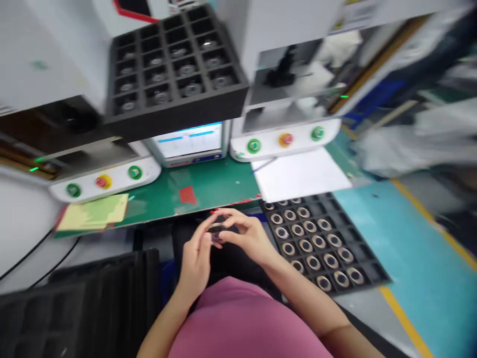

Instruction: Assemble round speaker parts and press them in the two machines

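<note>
My left hand [197, 258] and my right hand [250, 234] meet in front of my body, just below the front edge of the green bench mat [208, 186]. Between the fingertips of both hands sits a small dark round part [217, 231]; the picture is blurred and its details are unclear. To the right of my right hand lies a black compartment tray [372, 271] holding several ring-shaped parts [305, 245].
A second black tray [171, 107] with metal parts rests on top of the machines behind. Two white machines have green and red buttons [286, 139], with a lit screen [190, 140] between them. White paper [301, 174] and yellow notes [95, 213] lie on the mat. Stacked black trays [82, 303] sit at lower left.
</note>
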Demonstrator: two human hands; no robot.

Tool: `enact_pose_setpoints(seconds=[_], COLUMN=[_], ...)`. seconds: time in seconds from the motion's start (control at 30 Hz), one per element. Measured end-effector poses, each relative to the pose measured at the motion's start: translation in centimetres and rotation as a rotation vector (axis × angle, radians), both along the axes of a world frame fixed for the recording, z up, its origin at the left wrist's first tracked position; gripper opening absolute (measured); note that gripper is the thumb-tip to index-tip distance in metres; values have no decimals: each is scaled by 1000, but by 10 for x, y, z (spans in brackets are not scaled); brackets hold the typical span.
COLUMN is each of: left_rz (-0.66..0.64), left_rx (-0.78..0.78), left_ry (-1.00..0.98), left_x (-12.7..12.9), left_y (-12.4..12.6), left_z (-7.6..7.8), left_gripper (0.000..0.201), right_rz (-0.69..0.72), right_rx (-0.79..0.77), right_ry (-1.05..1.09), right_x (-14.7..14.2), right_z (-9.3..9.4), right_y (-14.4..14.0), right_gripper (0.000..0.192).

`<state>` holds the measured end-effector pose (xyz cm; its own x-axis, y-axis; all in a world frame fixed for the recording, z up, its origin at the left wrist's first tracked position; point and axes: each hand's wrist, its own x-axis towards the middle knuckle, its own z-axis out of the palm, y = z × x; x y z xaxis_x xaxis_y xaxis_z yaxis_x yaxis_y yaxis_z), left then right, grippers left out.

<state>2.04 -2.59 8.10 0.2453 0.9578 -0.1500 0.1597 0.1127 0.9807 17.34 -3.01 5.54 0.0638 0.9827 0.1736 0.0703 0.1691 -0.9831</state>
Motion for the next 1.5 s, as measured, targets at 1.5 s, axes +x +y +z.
enact_pose_setpoints(seconds=[1.5], left_rz=[30], left_rx=[-178], left_ry=[666], left_x=[-36], left_y=[-49], left_z=[-48], left_gripper=[23], right_rz=[-658], right_rx=[79], right_ry=[-524], right_x=[107], right_z=[-193], right_y=[-49], right_gripper=[29])
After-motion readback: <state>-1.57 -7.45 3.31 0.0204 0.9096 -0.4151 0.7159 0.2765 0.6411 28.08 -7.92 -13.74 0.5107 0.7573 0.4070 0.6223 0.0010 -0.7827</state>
